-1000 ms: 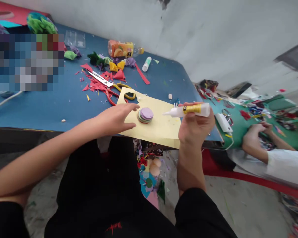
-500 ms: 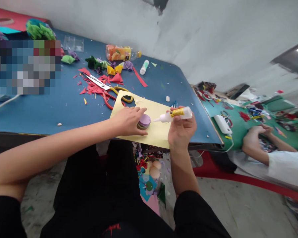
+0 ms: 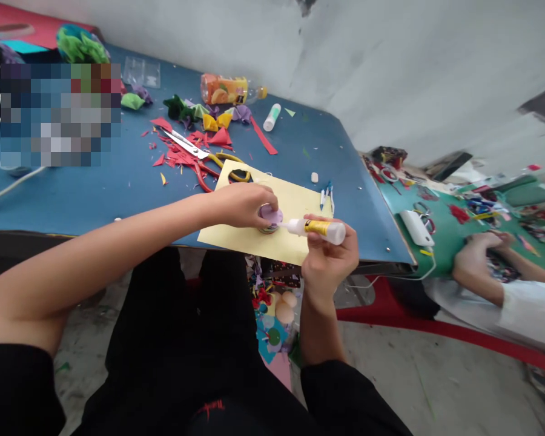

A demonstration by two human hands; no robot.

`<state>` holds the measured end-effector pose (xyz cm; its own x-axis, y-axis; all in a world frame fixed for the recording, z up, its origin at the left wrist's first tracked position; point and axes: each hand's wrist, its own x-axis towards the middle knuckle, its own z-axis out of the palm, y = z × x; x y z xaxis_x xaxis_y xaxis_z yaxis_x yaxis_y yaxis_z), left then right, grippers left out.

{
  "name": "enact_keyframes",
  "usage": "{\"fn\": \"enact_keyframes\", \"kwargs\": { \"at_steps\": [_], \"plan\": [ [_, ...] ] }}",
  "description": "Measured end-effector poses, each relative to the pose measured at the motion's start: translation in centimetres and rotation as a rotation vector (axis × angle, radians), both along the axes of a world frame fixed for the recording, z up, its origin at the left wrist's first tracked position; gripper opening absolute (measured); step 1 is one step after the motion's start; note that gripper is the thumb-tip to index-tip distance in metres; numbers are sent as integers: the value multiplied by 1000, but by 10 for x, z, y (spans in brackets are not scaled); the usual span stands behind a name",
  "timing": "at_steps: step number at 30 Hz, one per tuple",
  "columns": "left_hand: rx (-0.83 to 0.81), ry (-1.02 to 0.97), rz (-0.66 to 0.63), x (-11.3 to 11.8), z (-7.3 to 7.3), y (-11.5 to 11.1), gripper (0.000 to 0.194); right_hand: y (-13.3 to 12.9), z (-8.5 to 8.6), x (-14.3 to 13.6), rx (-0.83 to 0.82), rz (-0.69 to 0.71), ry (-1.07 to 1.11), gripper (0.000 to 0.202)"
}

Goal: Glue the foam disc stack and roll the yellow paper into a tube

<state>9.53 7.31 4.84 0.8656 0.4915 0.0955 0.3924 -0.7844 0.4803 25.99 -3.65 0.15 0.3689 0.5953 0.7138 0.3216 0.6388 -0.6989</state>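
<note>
My left hand (image 3: 249, 204) reaches in from the left, thumb and fingers closed on the top purple disc (image 3: 272, 215) of a small round stack with layered edges. Underneath lies a pale yellow sheet (image 3: 236, 238) of paper or card. In my right hand (image 3: 330, 254) is a white glue bottle (image 3: 320, 228) with a yellow label, held nearly level. Its narrow nozzle points left, right at the edge of the stack. Whether glue is coming out is too small to tell. Scissors (image 3: 188, 145) lie open past the sheet, their yellow handles partly on its corner.
Red paper scraps (image 3: 181, 158) surround the scissors. Behind them lie folded coloured pieces (image 3: 215, 121), a drink bottle (image 3: 231, 89) and a glue stick (image 3: 272, 117). Blue-and-white pens (image 3: 327, 197) and an eraser (image 3: 315, 177) are at right. Another person's hands (image 3: 479, 248) rest by the green table (image 3: 445, 212).
My left hand has gone from lying around the stack to pinching its top disc. The glue bottle has moved left and slightly down, bringing its nozzle to the stack.
</note>
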Motion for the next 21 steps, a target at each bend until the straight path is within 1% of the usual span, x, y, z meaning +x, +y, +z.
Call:
{"fn": "enact_keyframes", "kwargs": {
  "at_steps": [4, 6, 12, 17, 21],
  "plan": [
    [29, 26, 15, 3, 2, 2, 24, -7, -6, -5, -30, -70, -66, 25],
    [30, 26, -2, 4, 2, 4, 21, -9, -8, -6, -24, -89, -79, 25],
    [94, 21, -55, 8, 7, 7, 11, -9, -9, -9, 18, -74, -115, 26],
    [31, 53, -60, 11, 13, 11, 11, -8, -11, -12, -6, -72, -139, 25],
    [-16, 79, -67, 13, 13, 16, 15, -7, -12, -14, -2, -48, -116, 27]
  ]
}}
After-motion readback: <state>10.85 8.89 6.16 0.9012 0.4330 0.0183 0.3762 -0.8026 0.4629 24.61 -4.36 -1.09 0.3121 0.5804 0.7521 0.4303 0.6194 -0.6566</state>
